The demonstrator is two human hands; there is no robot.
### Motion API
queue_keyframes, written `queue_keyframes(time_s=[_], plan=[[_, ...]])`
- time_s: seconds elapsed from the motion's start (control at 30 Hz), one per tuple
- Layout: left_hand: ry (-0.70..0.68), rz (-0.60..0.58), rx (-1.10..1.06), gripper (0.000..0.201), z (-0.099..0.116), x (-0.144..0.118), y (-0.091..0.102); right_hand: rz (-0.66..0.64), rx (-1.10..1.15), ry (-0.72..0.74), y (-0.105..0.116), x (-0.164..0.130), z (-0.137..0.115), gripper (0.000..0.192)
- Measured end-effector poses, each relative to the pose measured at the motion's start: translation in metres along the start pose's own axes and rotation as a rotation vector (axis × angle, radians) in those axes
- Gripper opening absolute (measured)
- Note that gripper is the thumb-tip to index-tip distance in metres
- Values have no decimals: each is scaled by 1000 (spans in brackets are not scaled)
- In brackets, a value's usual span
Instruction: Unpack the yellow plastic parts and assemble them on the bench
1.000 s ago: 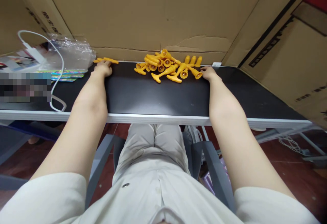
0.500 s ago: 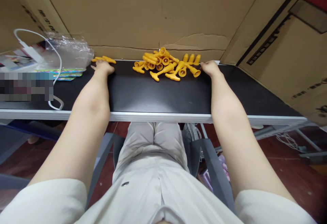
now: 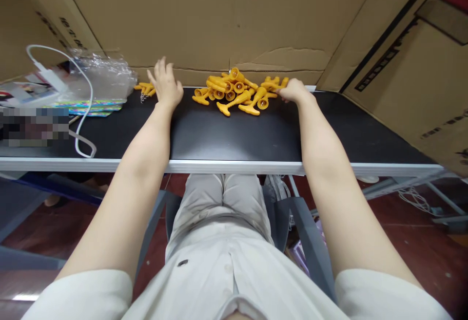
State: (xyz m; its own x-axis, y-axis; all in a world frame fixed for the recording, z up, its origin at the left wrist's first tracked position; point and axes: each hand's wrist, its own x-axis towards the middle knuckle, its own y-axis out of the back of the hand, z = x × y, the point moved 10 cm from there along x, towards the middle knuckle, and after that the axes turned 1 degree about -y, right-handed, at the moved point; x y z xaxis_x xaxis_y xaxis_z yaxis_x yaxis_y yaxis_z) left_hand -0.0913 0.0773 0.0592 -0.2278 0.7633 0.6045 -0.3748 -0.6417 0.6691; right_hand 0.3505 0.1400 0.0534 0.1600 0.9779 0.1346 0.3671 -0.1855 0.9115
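My left hand (image 3: 166, 86) is raised just right of a small group of yellow corkscrews (image 3: 146, 88), its fingers spread and nothing in them. Thin metal spirals show below the yellow handles there. At the right end of the main pile of yellow T-handled corkscrews (image 3: 234, 97), my right hand (image 3: 295, 91) has its fingers closed on a yellow corkscrew (image 3: 271, 95), whose end the hand hides. Bell-shaped ends of several corkscrews in the pile face me. Behind that hand's fingertips, yellow pieces (image 3: 272, 82) lie close together against the back edge.
Clear plastic bags (image 3: 104, 74) and colourful printed packets (image 3: 97, 108) lie on the left of the black tabletop (image 3: 234, 140). A white cable (image 3: 87, 96) loops over them. Cardboard panels (image 3: 175, 18) wall the back and the right side (image 3: 413, 86).
My left hand has lifted off the left group and shifted right, uncovering the metal spirals. My right hand has moved inward to the pile's end and closed on a corkscrew.
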Motion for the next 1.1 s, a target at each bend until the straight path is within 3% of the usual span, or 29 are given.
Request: queue_keyframes(time_s=[0.1,0.2,0.4,0.5,0.6,0.77,0.93,1.03,1.1], plan=[[-171,19,-40,65,45,-6,11,175,42,72,26,-4,-14,35],[-249,-3,-141,65,81,-15,18,276,86,212,41,-19,-42,43],[-336,-207,-316,59,125,-30,3,268,-16,588,20,-68,-124,56],[-261,-248,-351,49,122,-30,-4,235,-90,725,4,-89,-150,60],[-166,-213,-383,40,111,-27,-3,189,-156,765,-6,-99,-160,56],[-305,-163,-274,44,111,-21,-4,182,-207,822,-15,-104,-167,44],[-441,-77,-169,47,104,-10,-18,324,-219,921,-12,-108,-172,38],[-493,-70,-126,45,104,-8,-28,338,-332,855,-9,-111,-172,33],[-495,-83,-122,43,105,-8,-31,332,-406,809,-5,-117,-174,41]])
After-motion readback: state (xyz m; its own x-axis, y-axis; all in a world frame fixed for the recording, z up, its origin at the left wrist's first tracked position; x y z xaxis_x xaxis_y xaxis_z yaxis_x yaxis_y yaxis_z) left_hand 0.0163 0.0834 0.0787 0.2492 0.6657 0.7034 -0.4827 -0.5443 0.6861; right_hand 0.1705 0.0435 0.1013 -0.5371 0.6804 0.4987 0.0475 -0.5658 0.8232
